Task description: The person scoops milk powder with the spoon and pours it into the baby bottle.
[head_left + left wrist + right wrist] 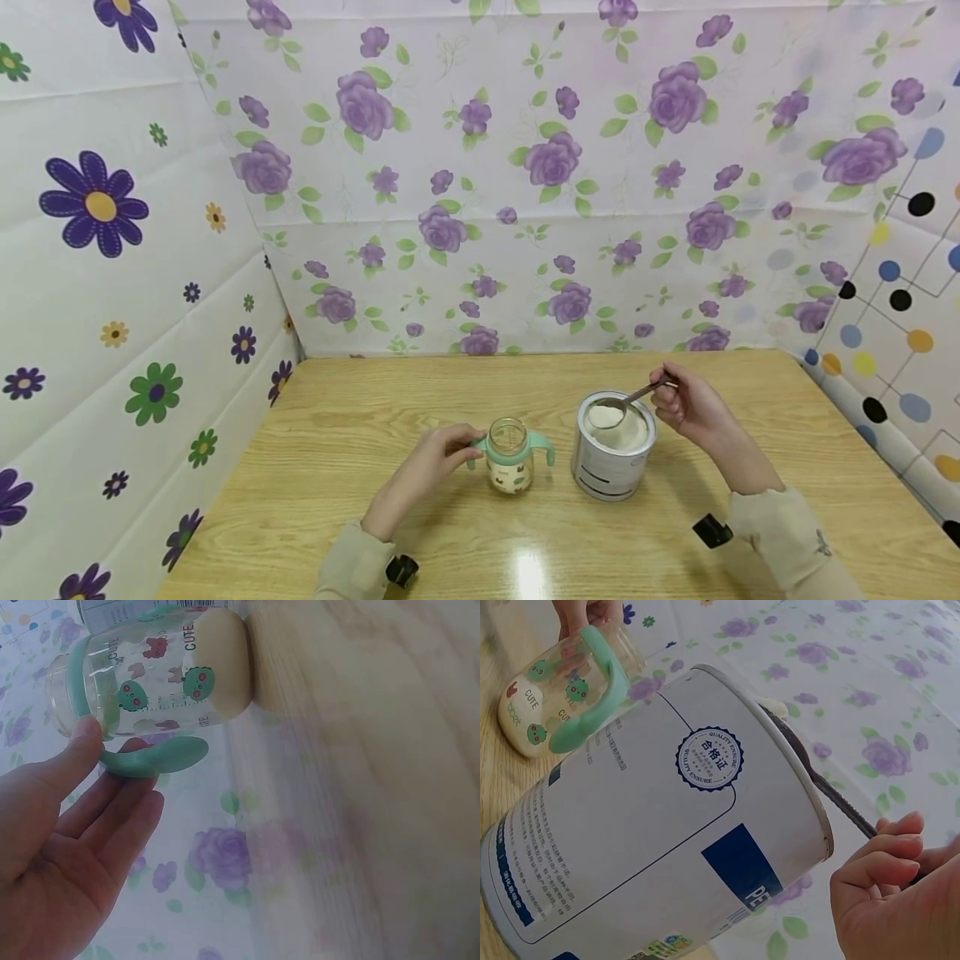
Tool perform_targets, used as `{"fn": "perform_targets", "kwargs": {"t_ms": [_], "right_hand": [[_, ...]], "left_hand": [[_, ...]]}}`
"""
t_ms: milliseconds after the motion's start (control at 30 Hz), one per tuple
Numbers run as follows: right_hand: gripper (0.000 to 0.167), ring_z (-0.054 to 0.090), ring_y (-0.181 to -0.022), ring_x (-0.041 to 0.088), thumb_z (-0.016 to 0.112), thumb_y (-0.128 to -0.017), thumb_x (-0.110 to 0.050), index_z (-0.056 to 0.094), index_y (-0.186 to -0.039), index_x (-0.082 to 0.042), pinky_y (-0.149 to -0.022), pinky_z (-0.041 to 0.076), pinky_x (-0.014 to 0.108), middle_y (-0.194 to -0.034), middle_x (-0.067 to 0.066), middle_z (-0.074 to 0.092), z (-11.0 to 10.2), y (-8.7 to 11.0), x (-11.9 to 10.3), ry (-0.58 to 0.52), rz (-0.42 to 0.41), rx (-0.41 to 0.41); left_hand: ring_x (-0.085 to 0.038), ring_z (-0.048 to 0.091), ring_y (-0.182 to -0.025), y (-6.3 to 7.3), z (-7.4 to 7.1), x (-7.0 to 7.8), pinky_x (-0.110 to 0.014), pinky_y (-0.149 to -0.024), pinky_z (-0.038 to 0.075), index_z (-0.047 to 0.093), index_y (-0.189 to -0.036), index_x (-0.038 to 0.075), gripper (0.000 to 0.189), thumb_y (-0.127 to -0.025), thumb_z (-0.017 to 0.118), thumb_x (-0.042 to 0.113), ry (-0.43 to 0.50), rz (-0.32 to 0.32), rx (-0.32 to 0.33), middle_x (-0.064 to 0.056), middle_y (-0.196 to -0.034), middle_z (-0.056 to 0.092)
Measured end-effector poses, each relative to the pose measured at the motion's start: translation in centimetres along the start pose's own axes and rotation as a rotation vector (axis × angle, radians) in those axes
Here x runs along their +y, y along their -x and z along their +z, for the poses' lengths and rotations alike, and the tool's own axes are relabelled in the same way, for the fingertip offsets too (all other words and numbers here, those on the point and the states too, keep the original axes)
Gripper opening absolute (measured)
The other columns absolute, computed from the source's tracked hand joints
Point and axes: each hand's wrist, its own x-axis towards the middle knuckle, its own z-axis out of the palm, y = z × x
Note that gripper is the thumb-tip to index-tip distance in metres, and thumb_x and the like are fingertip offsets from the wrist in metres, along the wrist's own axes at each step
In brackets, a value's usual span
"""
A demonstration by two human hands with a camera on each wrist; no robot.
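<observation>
A clear baby bottle [510, 467] with a mint-green collar and two handles stands uncapped on the table, cream-coloured powder in its bottom. My left hand [444, 450] pinches the bottle's left handle [161, 756] between thumb and fingers. To the right stands an open white tin [609, 471] of pale milk powder [633, 432]. My right hand [693, 408] grips the dark handle of a metal spoon [647, 390]. The spoon's bowl, heaped with powder, is at the tin's mouth; whether it touches the rim, I cannot tell. In the right wrist view the tin's wall hides most of the bowl.
The wooden table [360, 417] ends at a flowered cloth backdrop [480, 250]. Patterned cloths stand at both sides, a daisy one [150, 317] on the left and a dotted one [892, 333] on the right. Bottle and tin stand a small gap apart.
</observation>
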Motion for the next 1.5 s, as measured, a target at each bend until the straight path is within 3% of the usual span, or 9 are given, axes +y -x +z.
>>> {"fn": "perform_targets", "kwargs": {"t_ms": [233,400,833,1100,1500], "right_hand": [[0.067,0.015,-0.058,0.010,0.008,-0.108,-0.025,0.068,-0.087,-0.004,-0.055,0.008,0.022,-0.060,-0.004,0.042,0.00,0.06,0.01,-0.082,-0.015,0.019],[0.064,0.014,-0.059,0.011,0.013,-0.109,-0.028,0.068,-0.089,-0.004,-0.056,0.009,0.022,-0.060,-0.003,0.037,-0.06,0.06,0.09,-0.096,-0.016,0.008],[0.059,0.016,-0.059,0.010,0.020,-0.109,-0.030,0.069,-0.090,-0.004,-0.055,0.014,0.021,-0.060,-0.002,0.055,0.32,-0.13,0.01,-0.118,0.005,-0.005],[0.058,0.016,-0.059,0.010,0.021,-0.109,-0.031,0.069,-0.089,-0.003,-0.053,0.018,0.019,-0.061,-0.001,0.055,0.51,-0.12,0.02,-0.144,0.026,0.012],[0.060,0.012,-0.060,0.010,0.019,-0.109,-0.031,0.069,-0.090,-0.003,-0.055,0.013,0.020,-0.061,-0.001,0.054,0.52,-0.23,-0.04,-0.152,0.025,-0.010]], "left_hand": [[-0.017,0.069,-0.087,0.08,0.07,-0.09,-0.020,-0.070,0.057,0.068,-0.117,0.013,0.025,-0.094,0.062,0.020,-0.015,0.016,0.009,-0.004,-0.106,0.071],[-0.012,0.068,-0.090,-0.07,0.09,-0.15,-0.019,-0.073,0.057,0.070,-0.112,0.012,0.021,-0.093,0.064,0.018,-0.051,0.030,0.028,-0.005,-0.107,0.072],[-0.016,0.069,-0.096,-0.15,0.04,-0.17,-0.020,-0.082,0.057,0.070,-0.111,0.012,0.020,-0.093,0.064,0.017,-0.056,0.033,0.030,-0.006,-0.108,0.071],[-0.015,0.068,-0.095,-0.04,-0.08,-0.35,-0.021,-0.081,0.057,0.070,-0.112,0.013,0.021,-0.093,0.063,0.020,-0.056,0.026,0.027,-0.004,-0.106,0.071],[-0.016,0.068,-0.098,-0.09,-0.21,-0.41,-0.023,-0.082,0.057,0.069,-0.112,0.014,0.020,-0.094,0.063,0.019,-0.064,0.011,0.024,-0.003,-0.107,0.071]]}}
